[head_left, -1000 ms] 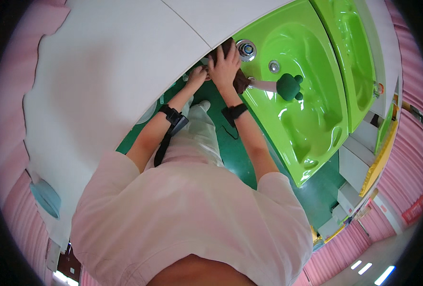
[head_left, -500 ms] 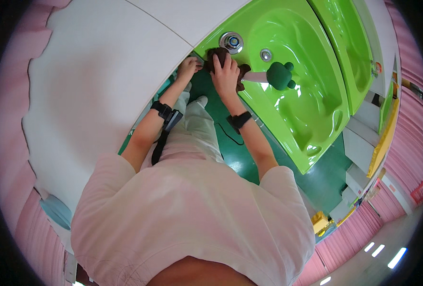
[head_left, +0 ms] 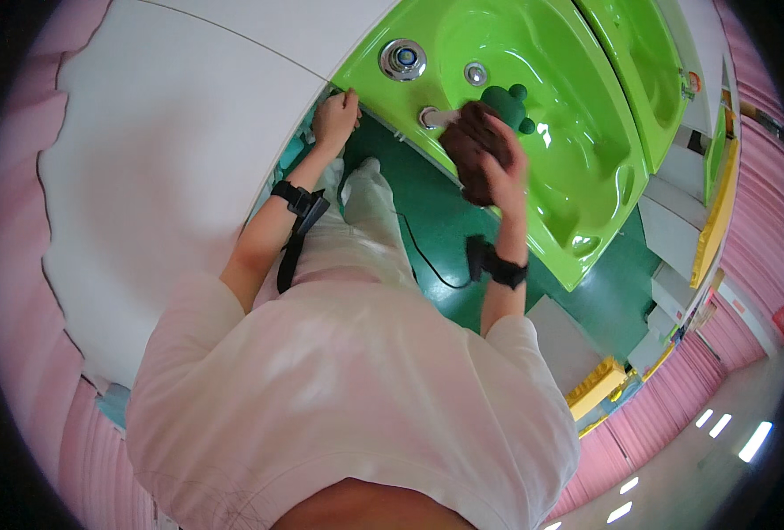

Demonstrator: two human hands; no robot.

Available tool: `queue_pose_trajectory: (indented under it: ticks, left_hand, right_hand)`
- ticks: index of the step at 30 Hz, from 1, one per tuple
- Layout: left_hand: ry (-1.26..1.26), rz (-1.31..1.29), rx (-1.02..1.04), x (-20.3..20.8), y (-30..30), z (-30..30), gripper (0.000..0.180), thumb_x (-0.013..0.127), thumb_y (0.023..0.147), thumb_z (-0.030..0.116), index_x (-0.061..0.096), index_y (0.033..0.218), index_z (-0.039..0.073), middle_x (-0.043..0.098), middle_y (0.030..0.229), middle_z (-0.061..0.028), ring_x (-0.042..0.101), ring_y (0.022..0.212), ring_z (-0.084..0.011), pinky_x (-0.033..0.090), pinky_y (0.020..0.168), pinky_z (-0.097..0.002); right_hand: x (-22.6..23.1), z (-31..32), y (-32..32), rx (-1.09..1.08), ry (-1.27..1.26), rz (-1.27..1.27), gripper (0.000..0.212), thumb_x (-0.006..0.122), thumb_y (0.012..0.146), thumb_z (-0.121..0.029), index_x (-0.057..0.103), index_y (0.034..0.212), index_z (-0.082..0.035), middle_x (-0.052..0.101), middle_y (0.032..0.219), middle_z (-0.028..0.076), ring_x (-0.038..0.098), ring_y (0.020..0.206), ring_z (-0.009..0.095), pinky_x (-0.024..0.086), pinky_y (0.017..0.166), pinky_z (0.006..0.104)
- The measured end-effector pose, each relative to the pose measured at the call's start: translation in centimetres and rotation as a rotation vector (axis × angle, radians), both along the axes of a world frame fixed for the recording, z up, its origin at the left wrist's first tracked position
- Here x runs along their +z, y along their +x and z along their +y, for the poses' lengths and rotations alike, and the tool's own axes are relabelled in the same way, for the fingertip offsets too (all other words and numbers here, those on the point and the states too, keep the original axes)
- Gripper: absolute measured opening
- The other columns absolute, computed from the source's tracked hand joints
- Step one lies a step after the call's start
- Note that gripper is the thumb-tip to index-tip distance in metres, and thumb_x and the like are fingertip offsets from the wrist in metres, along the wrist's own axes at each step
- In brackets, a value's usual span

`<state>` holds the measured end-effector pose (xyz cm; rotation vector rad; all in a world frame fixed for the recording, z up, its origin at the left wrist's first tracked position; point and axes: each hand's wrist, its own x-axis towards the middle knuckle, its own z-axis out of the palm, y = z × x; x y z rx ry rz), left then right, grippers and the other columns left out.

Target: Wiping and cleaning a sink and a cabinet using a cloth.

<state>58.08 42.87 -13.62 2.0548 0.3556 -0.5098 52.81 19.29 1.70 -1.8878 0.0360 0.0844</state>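
My right hand (head_left: 508, 170) is closed on a bunched dark brown cloth (head_left: 471, 152), held over the front rim of a bright green sink (head_left: 546, 243). Just beyond the cloth, a dark green bear-shaped faucet head (head_left: 503, 104) shows over the basin, partly covered by the cloth. The pale faucet stem (head_left: 439, 117) reaches toward it from a chrome base. My left hand (head_left: 335, 122) is curled by the sink's far left corner, next to the white countertop; what its fingers grip is hidden. A round chrome knob (head_left: 403, 59) stands on the rim beyond it.
A wide white countertop (head_left: 153, 168) fills the left side. A second green basin (head_left: 648, 79) adjoins the sink at the right. On the dark green floor (head_left: 436, 212) a black cord hangs near my legs. Yellow-edged shelves (head_left: 597, 387) stand to the lower right.
My right hand has moved right and nearer with the brown cloth, off the rim beside the chrome knob. My left hand stays by the sink corner, its fingers more curled.
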Motion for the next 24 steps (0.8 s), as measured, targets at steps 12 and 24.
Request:
queue_pose_trajectory:
  ticks: [12,24]
  left_hand:
    - [-0.055,-0.753,-0.429,4.7,0.0,-5.9,0.030,0.063,0.075,0.027,0.059,0.096,0.006,0.059,0.094,-0.0088,0.057,0.079,-0.0222,0.047,0.070,-0.0317]
    - [0.255,-0.909,-0.299,6.5,-1.1,-7.3,0.032,0.070,0.065,0.030,0.059,0.078,0.002,0.056,0.080,-0.0072,0.054,0.078,-0.0238,0.046,0.069,-0.0327]
  right_hand:
    - [-12.8,-7.9,2.3,-0.466,0.711,0.323,0.041,0.052,0.082,-0.023,0.043,0.119,-0.006,0.053,0.109,0.008,0.053,0.096,0.021,0.044,0.083,0.0338]
    - [-14.7,-2.0,7.7,0.230,0.564,0.549,0.047,0.062,0.076,-0.020,0.045,0.118,-0.005,0.051,0.115,0.008,0.050,0.101,0.018,0.040,0.090,0.0332]
